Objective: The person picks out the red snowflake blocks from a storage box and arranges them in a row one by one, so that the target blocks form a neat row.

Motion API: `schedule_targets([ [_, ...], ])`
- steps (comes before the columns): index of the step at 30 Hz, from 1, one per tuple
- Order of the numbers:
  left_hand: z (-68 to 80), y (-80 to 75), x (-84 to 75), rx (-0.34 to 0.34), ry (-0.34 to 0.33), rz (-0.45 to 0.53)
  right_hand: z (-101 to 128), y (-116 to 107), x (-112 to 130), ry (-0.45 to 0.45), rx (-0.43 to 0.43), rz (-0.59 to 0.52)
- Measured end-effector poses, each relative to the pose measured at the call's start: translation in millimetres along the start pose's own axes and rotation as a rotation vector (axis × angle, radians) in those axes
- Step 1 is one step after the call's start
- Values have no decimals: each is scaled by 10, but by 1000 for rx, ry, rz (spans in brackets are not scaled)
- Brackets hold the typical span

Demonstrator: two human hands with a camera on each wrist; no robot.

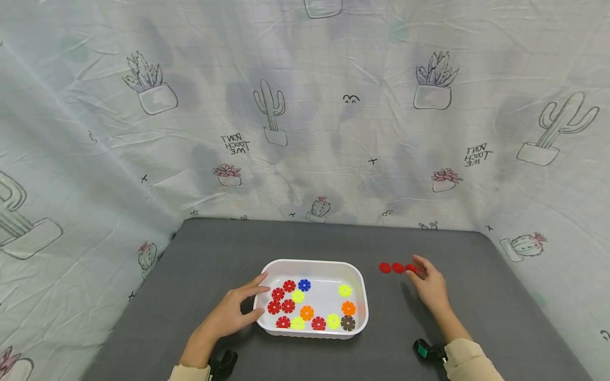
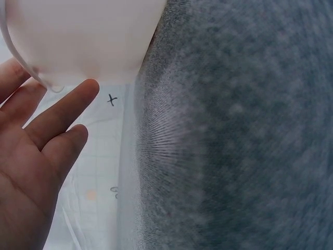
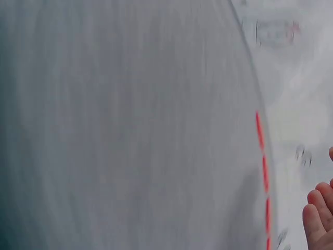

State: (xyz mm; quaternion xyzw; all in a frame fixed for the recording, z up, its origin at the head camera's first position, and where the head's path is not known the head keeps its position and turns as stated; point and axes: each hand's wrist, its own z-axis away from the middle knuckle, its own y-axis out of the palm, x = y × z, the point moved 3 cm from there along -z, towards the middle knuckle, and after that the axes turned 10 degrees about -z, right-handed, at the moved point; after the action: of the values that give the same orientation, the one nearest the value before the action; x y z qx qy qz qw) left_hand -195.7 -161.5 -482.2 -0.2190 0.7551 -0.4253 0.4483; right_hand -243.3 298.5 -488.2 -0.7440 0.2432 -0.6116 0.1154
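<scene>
A white plastic basin [image 1: 329,272] holds several notched building discs, such as a blue disc [image 1: 304,285], an orange disc [image 1: 307,313] and a brown disc [image 1: 348,323]. At its left end my left hand [image 1: 233,309] rests on the rim with fingers spread; in the left wrist view two fingers [image 2: 67,112] lie outside, against the wall. To the right of the basin, red discs [image 1: 385,268] form a row on the table. My right hand [image 1: 431,286] is over the row's right end, its fingertips overlapping the last discs. In the right wrist view, its visible fingers [image 3: 315,221] hold nothing.
The grey tabletop [image 1: 214,248] runs back to a hanging white cloth [image 1: 314,116] printed with cacti, which also drapes at both sides. A dark strap device [image 1: 429,350] sits at my right wrist, another device [image 1: 223,365] at my left.
</scene>
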Motion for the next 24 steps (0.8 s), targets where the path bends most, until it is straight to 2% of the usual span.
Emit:
schedule_targets([
  [6, -3, -9, -17, 2, 12, 12, 75, 236, 304, -120, 53, -128],
  [16, -8, -5, -22, 6, -3, 6, 299, 542, 1103, -222, 124, -287],
  [21, -1, -3, -28, -10, 2, 1, 362, 703, 1272, -270, 223, -336],
  [24, 3, -1, -31, -10, -12, 4, 393, 809, 1334, -263, 306, -384],
])
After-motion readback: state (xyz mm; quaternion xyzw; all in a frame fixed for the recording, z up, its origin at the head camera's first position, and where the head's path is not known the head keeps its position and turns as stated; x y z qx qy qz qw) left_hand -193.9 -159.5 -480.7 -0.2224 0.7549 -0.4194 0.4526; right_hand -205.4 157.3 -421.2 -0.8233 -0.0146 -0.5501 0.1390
